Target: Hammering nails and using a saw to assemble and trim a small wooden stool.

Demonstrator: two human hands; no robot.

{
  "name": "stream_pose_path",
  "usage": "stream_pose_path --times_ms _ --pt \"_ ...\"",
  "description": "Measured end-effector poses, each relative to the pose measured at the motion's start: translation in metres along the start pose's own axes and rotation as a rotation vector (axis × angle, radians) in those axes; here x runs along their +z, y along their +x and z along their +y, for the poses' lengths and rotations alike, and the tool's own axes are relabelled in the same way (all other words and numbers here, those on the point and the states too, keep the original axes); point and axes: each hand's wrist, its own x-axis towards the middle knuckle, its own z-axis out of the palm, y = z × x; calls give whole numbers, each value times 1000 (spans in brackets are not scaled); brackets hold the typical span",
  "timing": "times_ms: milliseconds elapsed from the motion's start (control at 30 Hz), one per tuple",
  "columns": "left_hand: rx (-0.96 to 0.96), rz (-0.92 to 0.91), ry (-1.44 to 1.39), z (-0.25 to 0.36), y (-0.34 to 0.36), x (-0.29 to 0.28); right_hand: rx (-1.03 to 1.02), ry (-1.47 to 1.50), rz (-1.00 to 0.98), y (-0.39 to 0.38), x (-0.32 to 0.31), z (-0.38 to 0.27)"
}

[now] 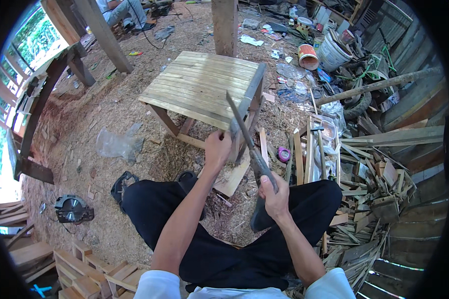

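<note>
A small slatted wooden table [194,84] stands on the ground ahead of my knees, its grey side rail [249,94] on the right. My left hand [218,149] is at the table's near right corner, fingers curled together against the edge. Whatever is between those fingers is hidden. In my right hand [274,192] is a long knife [240,117] with a narrow dark blade, gripped by its handle. The blade points up and away, its upper part passing in front of the side rail. I cannot tell if it touches the wood.
Wood shavings cover the ground. A circular saw [74,209] lies at left, a clear plastic bag [117,143] nearer the table. At right are a pink round device [284,154], a wooden tray [312,149] and piled offcuts [369,184]. A post [224,27] rises behind; another person [127,12] sits far left.
</note>
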Motion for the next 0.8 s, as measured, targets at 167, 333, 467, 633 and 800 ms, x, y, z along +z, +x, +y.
stream_pose_path --times_ms 167,333,467,633,800 --pt "-98 3 -41 -1 3 -1 -95 -133 -1 5 9 -12" --pt "-52 58 -10 2 3 -1 -143 -289 7 9 20 -12" --pt "83 168 -95 1 2 5 -193 -355 31 6 21 -9" --pt "225 164 -127 1 -1 2 -184 -400 -46 6 19 -3" --pt "-25 60 -163 10 -6 -4 -185 -357 -59 5 21 -2"
